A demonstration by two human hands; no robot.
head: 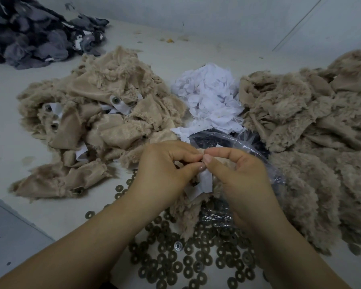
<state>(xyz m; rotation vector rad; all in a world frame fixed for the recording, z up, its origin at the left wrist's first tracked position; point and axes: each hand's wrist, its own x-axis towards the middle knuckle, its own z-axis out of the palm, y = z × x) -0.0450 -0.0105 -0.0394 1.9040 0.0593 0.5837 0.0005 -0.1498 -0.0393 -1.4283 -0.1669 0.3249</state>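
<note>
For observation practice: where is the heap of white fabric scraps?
In the head view, the heap of white fabric scraps lies mid-table between the left beige fluffy fabric pile and the right one, behind the clear plastic bag.

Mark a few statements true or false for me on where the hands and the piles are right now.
1. The left hand and the right hand both pinch one beige fur piece with a white patch on it. True.
2. The washers stand in one neat stack. False: they lie scattered loose on the table, under and around the wrists.
3. The white scrap pile sits between the left beige pile and the right beige pile. True.
4. The dark grey pile lies at the near right. False: it is at the far left.
</note>
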